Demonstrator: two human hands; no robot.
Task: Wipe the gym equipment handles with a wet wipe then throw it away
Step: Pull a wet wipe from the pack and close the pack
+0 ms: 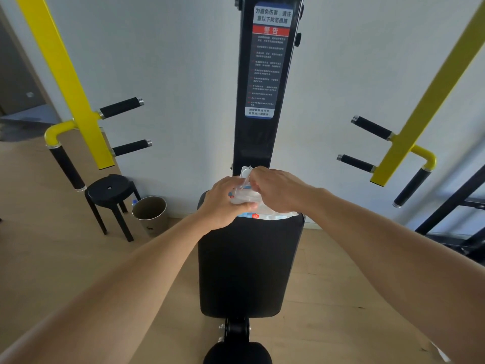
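At far left a yellow square-section arm (65,74) is seen slanting down, with a curved yellow tube ending in a black foam grip (67,168) that hangs downward. Two short black handles (121,107) capped in chrome are carried on its inner face, their long axes pointing right and slightly up. Below them a round black stool (109,189) is set on the wood-look floor, with a cylindrical metal bin (150,214) just beside it.

In the middle, a soft plastic wipes pack (258,212) is rested on the top edge of the black padded back pad (249,266), in front of the glossy black column (262,82) bearing a warning label. The pack is gripped by the left hand (225,203), fingers curled round its near end. The raised translucent lid (245,173) is pinched by the right hand (278,191).

At right, a mirrored yellow arm (430,93) is seen, its two handles (371,127) pointing left.
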